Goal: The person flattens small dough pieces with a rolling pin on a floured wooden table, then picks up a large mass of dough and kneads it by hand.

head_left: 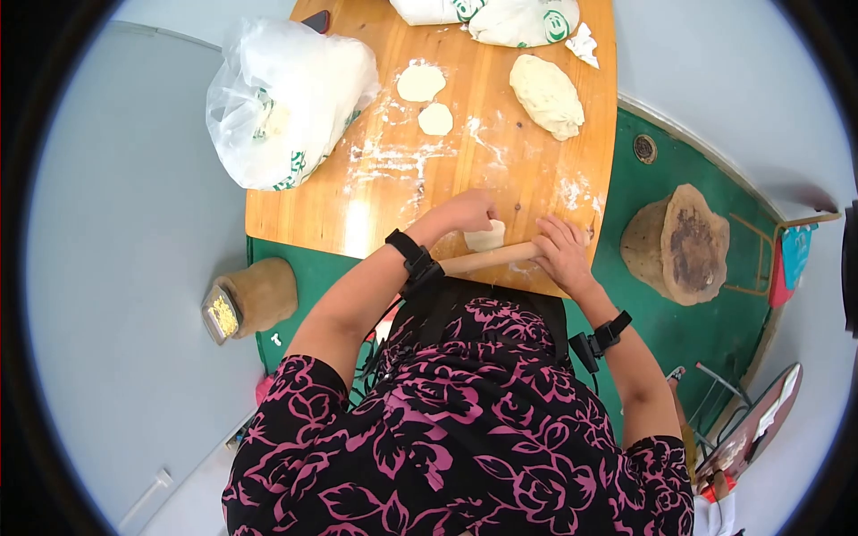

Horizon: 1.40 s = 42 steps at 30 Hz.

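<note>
A small flat piece of dough (487,238) lies near the front edge of the floured wooden table (375,192). My left hand (466,213) rests on the dough, fingers curled over its far side. My right hand (563,252) lies flat on a wooden rolling pin (487,260), which sits along the table's front edge just below the dough. Two rolled dough discs (421,82) (435,119) lie further back. A large lump of dough (547,96) sits at the back right.
A big white plastic bag (281,98) stands on the table's left side, and more bags (523,20) lie at the far end. On the green floor are a tree-stump block (677,244) to the right and a brown jar (255,297) to the left.
</note>
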Available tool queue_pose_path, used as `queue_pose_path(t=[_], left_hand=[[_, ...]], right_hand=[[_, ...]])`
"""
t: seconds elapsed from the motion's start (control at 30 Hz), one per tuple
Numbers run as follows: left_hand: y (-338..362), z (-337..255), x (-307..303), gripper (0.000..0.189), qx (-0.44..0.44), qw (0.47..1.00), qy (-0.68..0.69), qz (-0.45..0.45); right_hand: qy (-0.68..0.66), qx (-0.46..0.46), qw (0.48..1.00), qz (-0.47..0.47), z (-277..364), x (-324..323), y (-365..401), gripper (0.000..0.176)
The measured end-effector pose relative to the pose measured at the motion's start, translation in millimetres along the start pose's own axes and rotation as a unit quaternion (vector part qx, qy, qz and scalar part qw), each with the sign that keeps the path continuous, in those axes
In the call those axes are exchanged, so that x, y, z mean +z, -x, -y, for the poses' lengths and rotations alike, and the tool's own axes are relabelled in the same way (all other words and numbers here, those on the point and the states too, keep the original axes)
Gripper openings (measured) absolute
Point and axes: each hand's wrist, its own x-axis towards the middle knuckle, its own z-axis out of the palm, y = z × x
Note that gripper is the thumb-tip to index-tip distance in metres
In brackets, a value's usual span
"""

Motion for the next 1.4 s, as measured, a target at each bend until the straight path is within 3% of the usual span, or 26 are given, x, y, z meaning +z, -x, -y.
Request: queue_pose_path(t=[0.13, 0.23, 0.33, 0.43, 0.6, 0.73, 0.8, 0.83, 0.93, 1.13, 1.23, 1.4], left_hand=[[-2, -6, 8, 0.024, -0.015, 0.991, 0.127, -0.034], [-7, 11, 18, 0.019, -0.066, 0.987, -0.046, -0.139], [-6, 21, 20, 0.017, -0.053, 0.985, -0.038, -0.158], [-6, 23, 17, 0.017, -0.059, 0.987, -0.015, -0.152], [-12, 14, 9, 0.019, -0.074, 0.981, -0.042, -0.174], [-13, 10, 2, 0.02, -0.078, 0.979, -0.033, -0.184], [-10, 8, 0, 0.021, -0.082, 0.981, 0.007, -0.174], [-7, 8, 1, 0.021, -0.088, 0.981, 0.029, -0.168], [-8, 13, 7, 0.021, -0.049, 0.981, -0.028, -0.185], [-11, 8, 4, 0.022, -0.078, 0.984, -0.017, -0.159], [-11, 12, 6, 0.02, -0.055, 0.979, -0.04, -0.191], [-11, 19, 10, 0.023, -0.046, 0.981, -0.009, -0.189]], right_hand=[[0.0, -0.012, 1.0, 0.003, 1, -2, 0, 0.036], [-0.013, -0.004, 1.0, -0.004, -1, 1, 1, 0.037], [-0.001, 0.016, 1.0, -0.005, -9, 7, -4, 0.037], [0.036, 0.029, 0.999, 0.009, -11, 4, -21, 0.039], [0.15, 0.059, 0.987, 0.008, -27, 8, -64, 0.059], [0.153, 0.081, 0.985, 0.018, -28, 8, -69, 0.06], [0.135, 0.079, 0.986, 0.058, -12, 8, -39, 0.06], [0.123, 0.06, 0.99, 0.033, -6, 10, -23, 0.061], [0.126, 0.048, 0.99, 0.036, 1, 14, -3, 0.061], [0.133, 0.091, 0.987, -0.028, -16, 10, -53, 0.061], [0.138, 0.105, 0.984, -0.028, -16, 15, -59, 0.061], [0.119, 0.096, 0.988, 0.014, 4, 9, -17, 0.062]])
